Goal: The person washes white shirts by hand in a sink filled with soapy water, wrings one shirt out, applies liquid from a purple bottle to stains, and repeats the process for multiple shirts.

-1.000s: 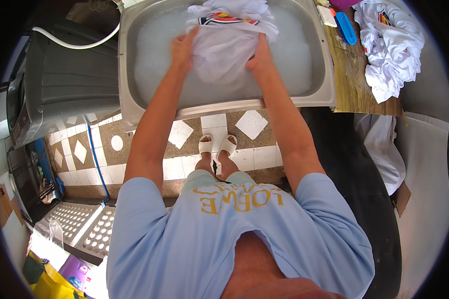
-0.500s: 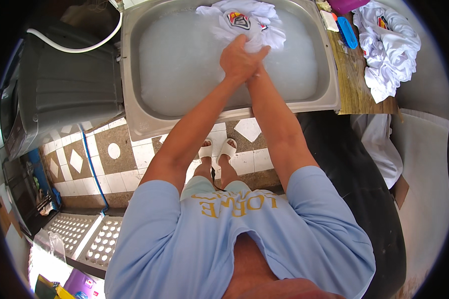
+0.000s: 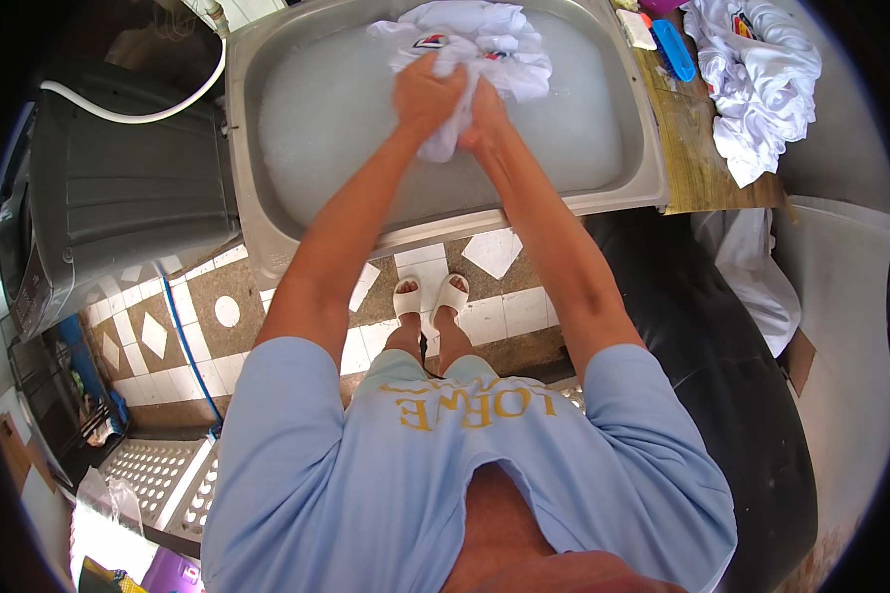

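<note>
A wet white shirt [image 3: 509,54] with a red and black print lies bunched in cloudy water in a metal sink [image 3: 653,183]. My left hand [image 3: 428,97] is closed round a fold of it, knuckles up. Close beside it on the right, my right hand [image 3: 483,117] grips the same cloth, its fingers partly hidden by the fabric. Between and below the hands a twist of the shirt hangs toward me, while the rest spreads out at the far side of the sink.
A wooden board [image 3: 687,158] right of the sink bears a blue brush [image 3: 673,49], a pale soap bar [image 3: 636,30] and a pile of white clothes [image 3: 761,89]. A dark grey bin-like appliance [image 3: 133,178] stands at the left, under a white hose [image 3: 138,119]. Below right is a black padded seat [image 3: 702,366].
My hands, earlier pressed together at the wrists, have come apart and sit side by side. The left moved left, and cloth now hangs between them toward me. The view shifted slightly.
</note>
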Available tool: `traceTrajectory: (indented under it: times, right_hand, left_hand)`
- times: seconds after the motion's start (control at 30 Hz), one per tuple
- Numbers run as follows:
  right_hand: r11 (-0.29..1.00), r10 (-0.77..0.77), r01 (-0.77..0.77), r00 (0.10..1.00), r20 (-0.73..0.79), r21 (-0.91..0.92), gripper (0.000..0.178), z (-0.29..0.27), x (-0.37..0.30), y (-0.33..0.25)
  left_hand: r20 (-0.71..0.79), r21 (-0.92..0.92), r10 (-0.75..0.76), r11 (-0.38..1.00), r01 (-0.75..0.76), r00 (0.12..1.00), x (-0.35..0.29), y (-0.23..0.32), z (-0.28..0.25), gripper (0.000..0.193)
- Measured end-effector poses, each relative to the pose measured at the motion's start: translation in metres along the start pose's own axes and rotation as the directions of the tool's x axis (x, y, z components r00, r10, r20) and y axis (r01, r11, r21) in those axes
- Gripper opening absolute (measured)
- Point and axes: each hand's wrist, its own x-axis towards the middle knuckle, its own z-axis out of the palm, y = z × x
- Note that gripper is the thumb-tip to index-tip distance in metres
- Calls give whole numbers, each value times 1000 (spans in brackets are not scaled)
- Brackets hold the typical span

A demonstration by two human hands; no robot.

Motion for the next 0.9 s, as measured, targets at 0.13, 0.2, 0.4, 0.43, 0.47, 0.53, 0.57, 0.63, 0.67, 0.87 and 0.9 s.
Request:
traceTrajectory:
  times: [0.13,0.2,0.4,0.43,0.47,0.53,0.57,0.63,0.67,0.87,0.9]
  right_hand:
    - [669,-64,-169,957,-282,-724,55,23,-82,-43]
    - [-78,-92,-338,939,-331,-938,50,45,-89,-78]
    - [-626,-560,44,670,488,-778,41,-11,-52,-76]
    - [-655,-565,89,601,565,-751,40,-17,-44,-76]
    - [-640,-453,45,784,424,-767,42,-26,-41,-81]
    - [-641,-128,-18,988,84,-767,44,-14,-40,-91]
    - [-584,30,-22,998,-49,-811,45,-6,-35,-103]
    - [-473,345,-96,894,-285,-876,49,5,-16,-134]
    - [-499,182,-109,957,-226,-860,52,7,-7,-145]
    - [-483,-487,-141,863,132,-864,63,-5,67,-134]
    - [-483,-515,-138,843,153,-865,63,-15,79,-127]
  left_hand:
    - [436,505,-104,851,-147,894,30,-5,-58,40]
    - [476,603,-94,759,-247,874,31,7,-67,47]
    - [406,593,269,650,-475,874,17,2,-34,55]
    - [501,599,134,659,-455,855,16,10,-36,53]
    - [584,607,-2,665,-435,812,18,18,-37,51]
    - [691,518,-70,742,-425,719,37,9,-55,53]
    - [753,413,-74,827,-382,654,57,1,-68,56]
    - [695,438,-215,883,-168,686,77,2,-77,63]
    - [551,545,-360,839,3,753,87,10,-77,66]
    - [-44,608,-317,744,277,947,107,-17,-23,66]
    - [-72,603,-311,743,290,948,105,-14,-9,62]
